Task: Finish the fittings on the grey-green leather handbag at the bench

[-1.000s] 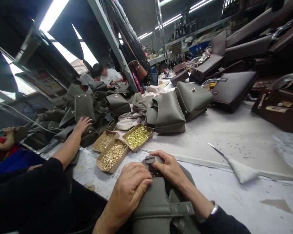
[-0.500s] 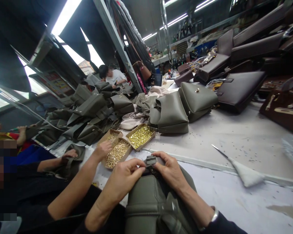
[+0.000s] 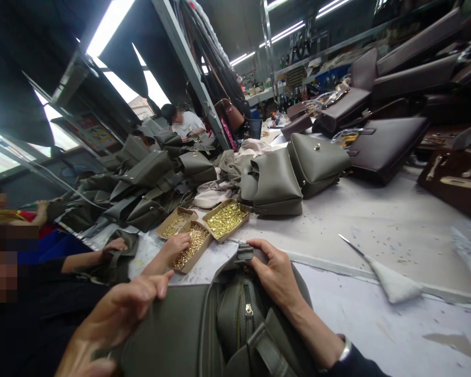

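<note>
An olive-green leather bag (image 3: 235, 314) with a zipper lies at the bottom centre, its flap (image 3: 168, 330) spread to the left. At the bag's top edge my right hand (image 3: 277, 272) pinches a small strap loop (image 3: 245, 251) between thumb and fingers. My left hand (image 3: 121, 309), slightly blurred, is at the flap's left side, with fingers bent around its edge. A gold zipper pull (image 3: 248, 310) shows on the bag's front.
A co-worker's hand (image 3: 176, 247) reaches into a box of small gold pieces (image 3: 192, 246); another box (image 3: 225, 221) is beside it. Green bags (image 3: 272, 183) stand behind. A pointed tool with a whitish handle (image 3: 392, 277) lies right. Dark brown bags (image 3: 388, 146) are piled back right.
My left hand has moved left and down from the strap loop, and the flap is now folded open, exposing the zipper. The co-worker's hand has moved into the gold pieces.
</note>
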The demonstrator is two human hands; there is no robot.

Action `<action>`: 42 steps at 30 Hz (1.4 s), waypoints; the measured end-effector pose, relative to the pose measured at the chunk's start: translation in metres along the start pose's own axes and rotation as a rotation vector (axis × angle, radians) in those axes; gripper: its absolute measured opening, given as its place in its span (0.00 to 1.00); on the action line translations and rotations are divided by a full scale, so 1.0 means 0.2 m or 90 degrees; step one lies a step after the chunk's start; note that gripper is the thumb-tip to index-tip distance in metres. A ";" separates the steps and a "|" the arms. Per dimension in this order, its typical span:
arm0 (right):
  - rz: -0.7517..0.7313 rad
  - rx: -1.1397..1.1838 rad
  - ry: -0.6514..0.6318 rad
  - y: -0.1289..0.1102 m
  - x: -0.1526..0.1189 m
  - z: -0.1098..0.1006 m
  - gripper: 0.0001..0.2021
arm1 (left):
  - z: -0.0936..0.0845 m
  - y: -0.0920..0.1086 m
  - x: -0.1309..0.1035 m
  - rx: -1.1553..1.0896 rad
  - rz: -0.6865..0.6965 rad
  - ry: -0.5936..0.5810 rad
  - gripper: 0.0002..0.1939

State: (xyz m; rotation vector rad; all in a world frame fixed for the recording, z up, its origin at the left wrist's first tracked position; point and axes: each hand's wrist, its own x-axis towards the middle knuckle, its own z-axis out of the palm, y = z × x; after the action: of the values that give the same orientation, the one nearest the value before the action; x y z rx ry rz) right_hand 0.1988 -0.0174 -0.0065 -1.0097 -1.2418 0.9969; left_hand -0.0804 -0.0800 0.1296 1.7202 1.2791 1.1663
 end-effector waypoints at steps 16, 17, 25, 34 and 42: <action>-0.198 -0.185 -0.061 0.01 -0.06 0.04 0.21 | 0.56 -0.13 -0.02 0.585 0.030 0.071 0.18; -0.195 -0.177 -0.062 0.02 -0.05 0.03 0.20 | 0.59 -0.15 0.01 0.529 0.036 0.073 0.20; -0.063 -0.061 -0.084 0.09 -0.02 0.03 0.15 | 0.59 -0.18 0.18 0.102 -0.168 -0.123 0.23; 0.055 0.027 -0.088 0.08 -0.01 0.02 0.19 | 0.63 -0.28 0.21 -0.080 -0.182 -0.090 0.08; 0.162 0.033 -0.100 0.07 0.01 0.03 0.18 | 0.64 -0.24 0.20 0.075 -0.184 -0.100 0.13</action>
State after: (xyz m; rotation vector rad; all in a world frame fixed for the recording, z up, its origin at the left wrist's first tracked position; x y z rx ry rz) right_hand 0.1920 -0.0124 -0.0187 -1.0836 -1.2278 1.3199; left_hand 0.0278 -0.0304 0.0502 1.6082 1.4639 0.7875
